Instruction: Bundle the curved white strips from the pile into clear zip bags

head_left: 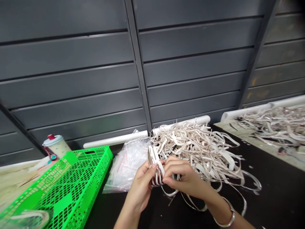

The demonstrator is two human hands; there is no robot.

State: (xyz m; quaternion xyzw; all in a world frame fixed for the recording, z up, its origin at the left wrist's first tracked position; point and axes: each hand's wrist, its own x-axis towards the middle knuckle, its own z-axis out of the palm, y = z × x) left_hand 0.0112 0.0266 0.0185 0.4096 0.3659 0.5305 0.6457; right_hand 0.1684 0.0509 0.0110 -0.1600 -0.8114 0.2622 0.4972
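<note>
My left hand (144, 183) is closed around a bundle of white and silvery strips (156, 165), its thumb lying across the front. The bundle is held up over the black table, its strips curved and stacked side by side. At the bundle's right side, my right hand (178, 175) has its fingers bent and pinched at the strips' edge. Its fingertips partly hide what they grip. Just behind both hands lies a large tangled heap of similar white and silvery strips (197, 146); some loose ends hang toward the table's front.
A green plastic basket (108, 156) stands at the left, with a clear-wrapped item (30, 219) in its near end. Clear plastic bags (128, 165) lie beside it. A lidded cup (57, 144) is behind. White tubes (116, 139) line the grey wall; another strip heap (281, 124) lies at right.
</note>
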